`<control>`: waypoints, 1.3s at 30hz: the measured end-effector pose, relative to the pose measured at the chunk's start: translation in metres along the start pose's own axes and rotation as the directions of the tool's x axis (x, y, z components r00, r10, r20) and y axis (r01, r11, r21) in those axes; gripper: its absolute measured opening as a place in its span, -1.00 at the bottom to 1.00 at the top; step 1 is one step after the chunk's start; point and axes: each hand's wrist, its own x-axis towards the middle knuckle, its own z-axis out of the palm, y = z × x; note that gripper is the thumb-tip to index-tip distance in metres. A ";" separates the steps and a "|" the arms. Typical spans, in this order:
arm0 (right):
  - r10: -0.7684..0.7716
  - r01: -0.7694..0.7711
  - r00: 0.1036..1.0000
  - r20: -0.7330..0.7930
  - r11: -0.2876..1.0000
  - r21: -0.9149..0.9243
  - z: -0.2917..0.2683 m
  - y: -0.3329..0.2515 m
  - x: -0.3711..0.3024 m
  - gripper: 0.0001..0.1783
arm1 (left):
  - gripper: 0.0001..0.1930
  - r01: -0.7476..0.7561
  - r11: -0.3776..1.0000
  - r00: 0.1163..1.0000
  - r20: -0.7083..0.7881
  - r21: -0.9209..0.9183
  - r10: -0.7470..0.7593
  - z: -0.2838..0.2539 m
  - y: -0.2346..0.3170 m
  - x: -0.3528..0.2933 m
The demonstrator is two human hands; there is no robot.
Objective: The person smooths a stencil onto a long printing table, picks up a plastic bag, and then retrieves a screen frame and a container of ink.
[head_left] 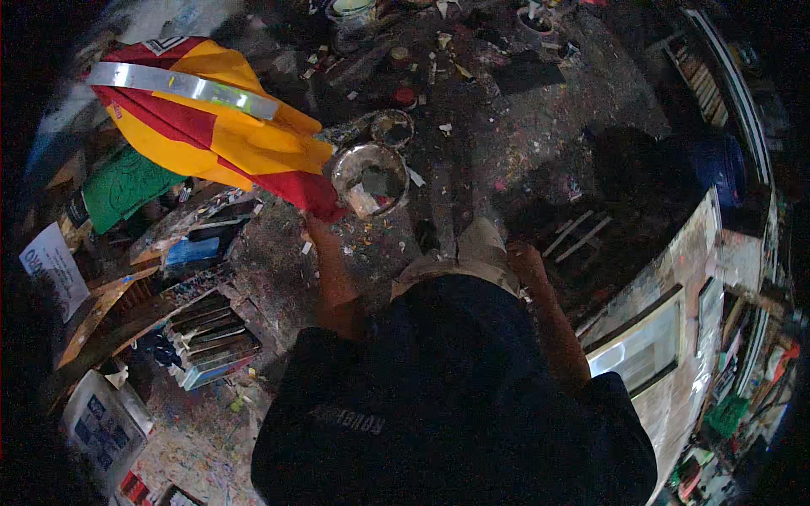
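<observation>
A red and yellow cloth [211, 126] with a silvery strip [181, 84] across it spreads out at the upper left. Its red end bunches at my left hand [321, 226], which is closed on it; the fingers are mostly hidden by the fabric. My right hand [526, 261] hangs beside my right thigh with its fingers curled in, and no object shows in it. Just right of the cloth's red end stands a round, paint-stained container [339, 179] with pale scraps inside. A smaller round tub [392, 128] sits behind it.
Paint flecks and scraps litter the dark floor [540, 160]. Wooden boards and a rack of dark slats [211, 337] stand at the left, near a green sheet [131, 187]. A pale panel with a framed pane [641, 341] is close on my right. More pots [353, 8] stand far ahead.
</observation>
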 end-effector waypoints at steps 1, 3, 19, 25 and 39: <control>0.127 -0.124 0.988 0.087 0.992 -0.038 -0.004 -0.005 0.018 -0.58 | -0.66 0.013 0.998 1.000 -0.016 0.058 -0.012 0.003 0.000 0.001; 0.175 -0.187 0.966 0.190 0.981 0.045 -0.012 -0.022 0.058 -0.59 | -0.65 0.026 0.994 1.000 -0.010 0.106 -0.025 0.007 0.003 -0.003; -0.088 0.386 0.815 0.572 0.820 -0.424 0.197 0.112 0.609 -0.51 | -0.59 0.423 0.727 0.889 -0.091 0.541 -0.449 0.130 -0.080 -0.188; -0.424 0.601 0.793 0.438 0.426 -0.677 0.304 0.131 0.793 -0.28 | -0.55 0.639 0.506 0.736 -0.269 0.579 -0.621 0.171 -0.128 -0.233; -0.305 0.403 0.915 0.263 0.664 -0.630 0.355 0.093 0.830 -0.05 | -0.43 0.694 0.304 0.621 -0.330 0.652 -0.711 0.188 -0.143 -0.238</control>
